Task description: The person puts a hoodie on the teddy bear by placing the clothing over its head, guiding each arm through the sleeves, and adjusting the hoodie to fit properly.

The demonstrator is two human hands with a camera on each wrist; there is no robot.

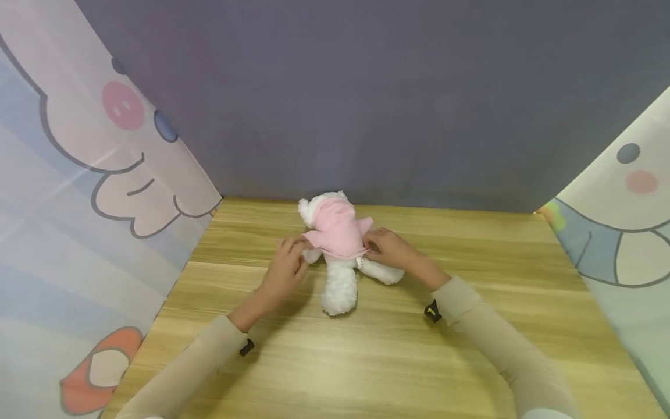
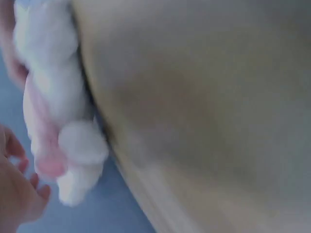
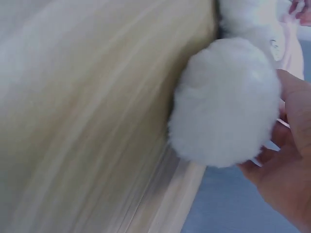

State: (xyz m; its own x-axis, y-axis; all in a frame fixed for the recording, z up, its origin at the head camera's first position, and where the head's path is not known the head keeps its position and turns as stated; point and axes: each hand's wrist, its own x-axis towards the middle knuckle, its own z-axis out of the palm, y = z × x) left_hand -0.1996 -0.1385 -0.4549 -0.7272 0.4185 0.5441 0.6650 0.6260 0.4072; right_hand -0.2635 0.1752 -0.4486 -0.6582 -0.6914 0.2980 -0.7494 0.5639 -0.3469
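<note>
A white plush toy (image 1: 339, 288) lies on the wooden table in a pink hooded top (image 1: 337, 230), its head away from me. At the top's left sleeve is my left hand (image 1: 285, 267), fingers loosely bent. The left wrist view is blurred, but a small gap shows between that hand (image 2: 19, 187) and the toy (image 2: 60, 92). My right hand (image 1: 389, 250) pinches the lower right edge of the top. In the right wrist view, the toy's fluffy leg (image 3: 226, 102) hides part of the right fingers (image 3: 272, 153). A small white tag (image 1: 360, 263) shows below the hem.
The wooden table (image 1: 335, 361) ends at a plain grey panel (image 1: 366, 105) just behind the toy's head. Cartoon-printed sheets, one on the left (image 1: 68, 233) and one on the right (image 1: 633, 244), flank the table. Dark wrist straps (image 1: 432, 311) hang below the sleeves.
</note>
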